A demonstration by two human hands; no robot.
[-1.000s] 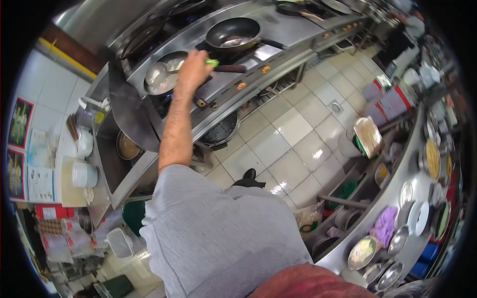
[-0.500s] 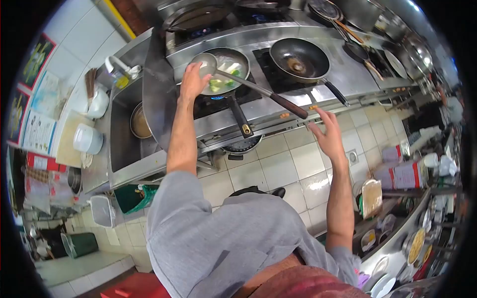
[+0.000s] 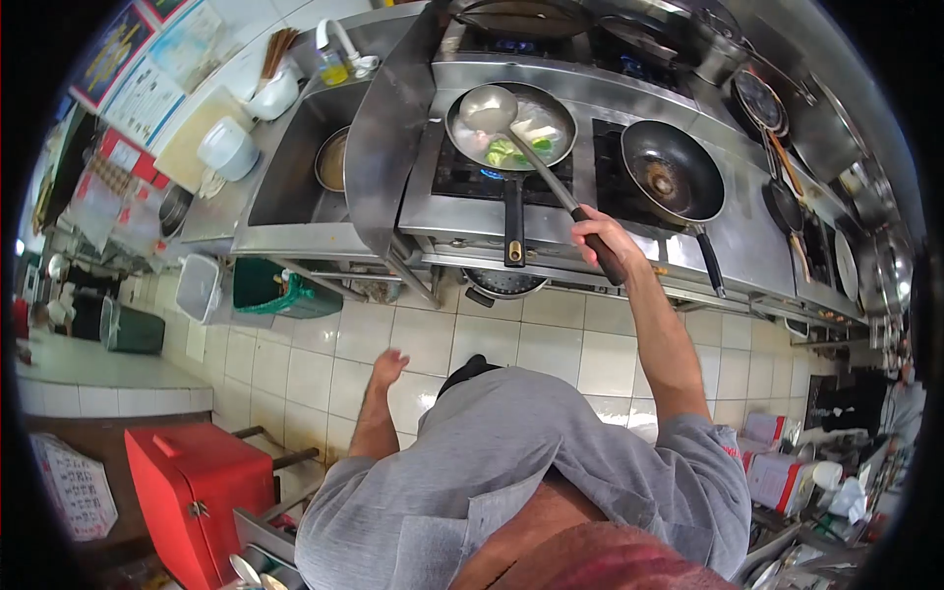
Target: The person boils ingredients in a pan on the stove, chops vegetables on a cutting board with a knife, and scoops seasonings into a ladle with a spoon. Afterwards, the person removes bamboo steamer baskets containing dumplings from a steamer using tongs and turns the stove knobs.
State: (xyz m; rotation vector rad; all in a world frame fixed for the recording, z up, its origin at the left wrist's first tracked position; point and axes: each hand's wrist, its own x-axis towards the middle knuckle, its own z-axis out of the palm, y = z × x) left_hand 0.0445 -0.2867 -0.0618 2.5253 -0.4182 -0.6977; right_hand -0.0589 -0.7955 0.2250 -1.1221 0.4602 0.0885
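Observation:
My right hand (image 3: 604, 239) is closed round the dark handle of a long ladle (image 3: 489, 108). The ladle's bowl rests in a pan (image 3: 564, 120) with cloudy liquid, green vegetables (image 3: 503, 153) and pale pieces. That pan sits over a lit blue flame, its handle pointing toward me. My left hand (image 3: 390, 367) hangs low over the tiled floor, away from the stove, with its fingers looking curled; whether anything is in it is too small to tell. To the right a dark, empty-looking wok (image 3: 673, 173) stands on another burner.
A metal splash panel (image 3: 387, 128) divides the stove from a sink (image 3: 295, 147) holding a round pan. Green bin (image 3: 313, 298) and white bin (image 3: 200, 288) stand below. More pans are at the right. A red cooler (image 3: 202, 482) is at the lower left.
My left hand has left the ladle's bowl and dropped toward my side. My right hand, open before, has closed round the ladle handle. The view has turned to the left.

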